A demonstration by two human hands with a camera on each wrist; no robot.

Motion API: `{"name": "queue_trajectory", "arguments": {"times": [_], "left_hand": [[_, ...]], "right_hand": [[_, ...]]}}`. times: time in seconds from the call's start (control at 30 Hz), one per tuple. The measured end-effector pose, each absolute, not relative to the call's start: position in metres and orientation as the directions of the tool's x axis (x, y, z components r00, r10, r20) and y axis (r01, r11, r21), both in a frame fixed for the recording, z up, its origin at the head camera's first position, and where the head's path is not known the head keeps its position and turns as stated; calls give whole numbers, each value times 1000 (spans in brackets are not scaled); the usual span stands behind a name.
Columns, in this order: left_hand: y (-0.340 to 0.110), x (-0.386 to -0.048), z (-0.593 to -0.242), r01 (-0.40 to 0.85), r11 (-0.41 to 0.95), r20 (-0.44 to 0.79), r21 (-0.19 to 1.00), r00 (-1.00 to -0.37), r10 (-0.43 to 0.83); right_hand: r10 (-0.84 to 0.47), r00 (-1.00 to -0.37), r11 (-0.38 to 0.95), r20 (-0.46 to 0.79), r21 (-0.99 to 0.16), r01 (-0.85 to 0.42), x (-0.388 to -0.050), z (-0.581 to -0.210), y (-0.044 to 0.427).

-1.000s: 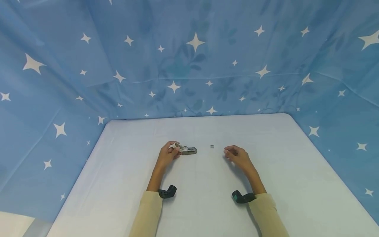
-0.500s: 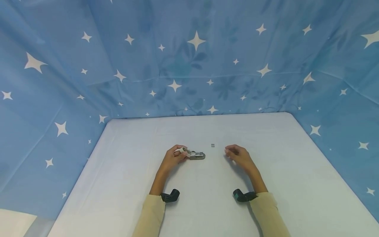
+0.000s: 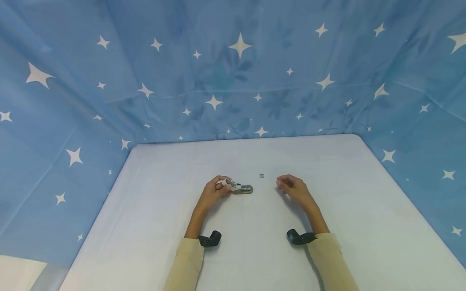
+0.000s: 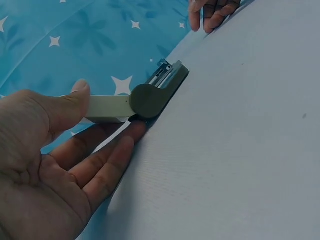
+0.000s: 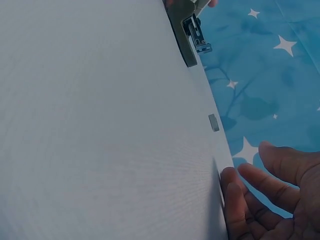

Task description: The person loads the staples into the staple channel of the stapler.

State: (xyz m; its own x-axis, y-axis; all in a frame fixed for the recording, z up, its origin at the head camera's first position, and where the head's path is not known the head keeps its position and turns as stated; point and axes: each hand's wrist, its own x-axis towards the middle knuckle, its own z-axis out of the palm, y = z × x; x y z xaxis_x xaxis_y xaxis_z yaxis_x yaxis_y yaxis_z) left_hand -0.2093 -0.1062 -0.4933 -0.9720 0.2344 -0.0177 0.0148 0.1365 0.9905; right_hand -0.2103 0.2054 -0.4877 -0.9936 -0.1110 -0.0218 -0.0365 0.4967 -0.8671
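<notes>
My left hand (image 3: 212, 193) holds a small stapler (image 3: 243, 189) on the white table. The stapler is swung wide open, its pale top arm (image 4: 107, 107) pinched between thumb and fingers. Its dark base and metal staple channel (image 4: 165, 75) point to the right. A short grey strip of staples (image 3: 261, 176) lies on the table between the stapler and my right hand (image 3: 295, 189). In the right wrist view, that strip (image 5: 214, 122) rests apart from both hands. My right hand hovers by the table with loosely bent fingers and nothing in them.
The white table (image 3: 251, 242) stretches under both forearms. A blue curtain (image 3: 164, 81) with white stars hangs behind it and along its sides. Black wrist cameras (image 3: 210, 239) sit on both wrists.
My left hand has brought the stapler a little to the right, nearer the staple strip, and then stayed nearly still. My right hand has hardly moved.
</notes>
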Motion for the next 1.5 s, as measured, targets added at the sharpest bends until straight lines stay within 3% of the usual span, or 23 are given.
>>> {"name": "queue_trajectory", "arguments": {"times": [0.57,1.5], "left_hand": [[-102,-210,-495,104,298,35,949,-973,229],[-104,-212,-496,105,304,36,947,-974,223]], "right_hand": [[-114,-991,506,-76,-862,8,-217,-483,200],[-120,-984,441,-134,-895,68,-246,-488,187]]}}
